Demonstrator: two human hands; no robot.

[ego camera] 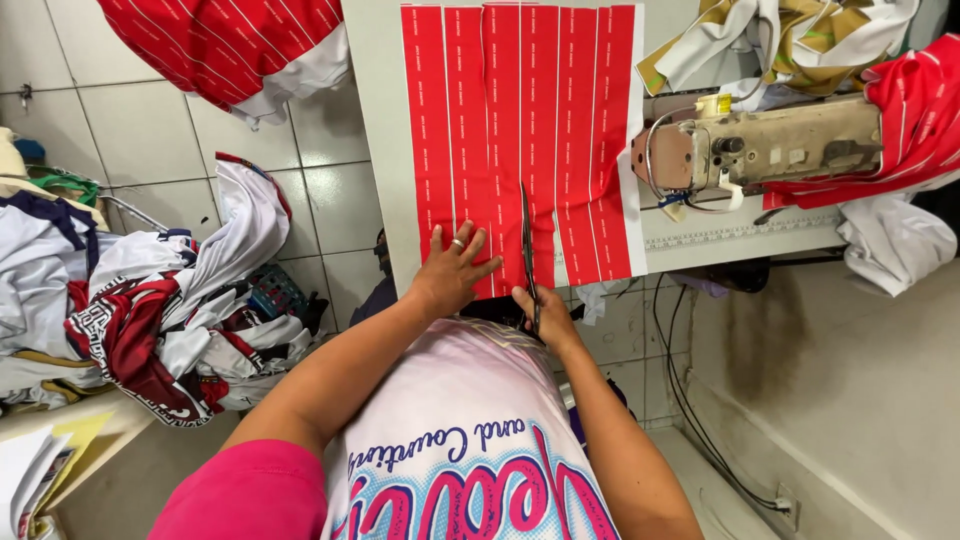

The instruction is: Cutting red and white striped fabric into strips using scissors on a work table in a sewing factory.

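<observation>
A sheet of red fabric strips (520,120) with thin white lines lies on the white table (375,120) in front of me. My left hand (452,268) presses flat on the near edge of the red sheet, fingers spread, a ring on one finger. My right hand (543,312) grips a pair of dark scissors (526,245). The blades point away from me and lie along a seam between two red strips near the sheet's middle.
A beige sewing machine (770,150) stands on the table to the right, with red and white cloth (920,110) draped beside it. A pile of white, red and dark garments (150,320) lies at the left. Cables (700,420) hang under the table.
</observation>
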